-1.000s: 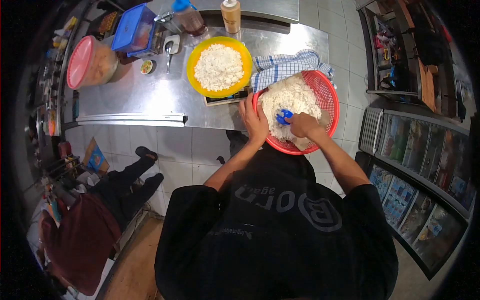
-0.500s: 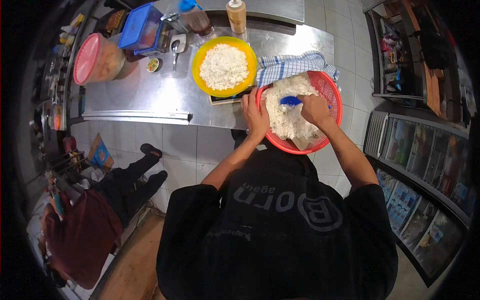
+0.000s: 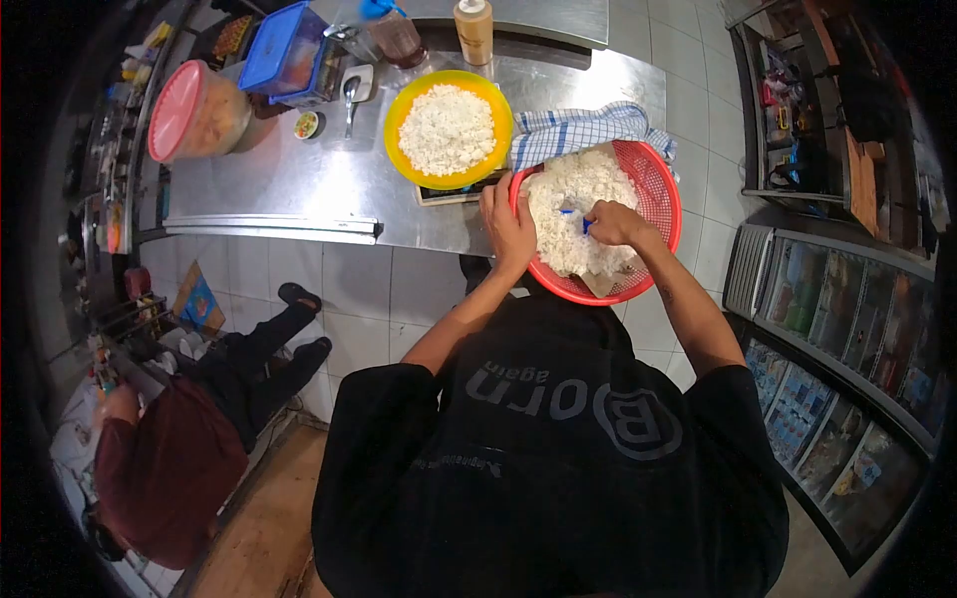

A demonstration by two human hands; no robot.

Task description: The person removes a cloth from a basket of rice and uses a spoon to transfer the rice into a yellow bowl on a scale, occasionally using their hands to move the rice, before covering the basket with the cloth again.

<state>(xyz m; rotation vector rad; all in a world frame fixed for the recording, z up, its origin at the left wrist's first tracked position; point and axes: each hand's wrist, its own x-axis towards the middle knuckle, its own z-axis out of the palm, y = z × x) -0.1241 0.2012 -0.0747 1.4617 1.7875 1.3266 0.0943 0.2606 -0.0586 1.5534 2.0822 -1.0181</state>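
Observation:
A red mesh basket full of white cooked rice rests at the near edge of a steel counter. My left hand grips the basket's left rim. Buried in the rice, my right hand is shut on a blue scoop, of which only a small bit shows. A yellow bowl with more rice sits on a scale just left of the basket.
A blue-checked cloth lies behind the basket. A pink-lidded tub, a blue-lidded box, a spoon rest and bottles stand at the counter's back. A person in dark red sits lower left. Display fridges line the right.
The blue scoop was lifted toward the far side of the basket half a second ago; now my right hand has pushed it back down into the rice. My left hand stays on the rim.

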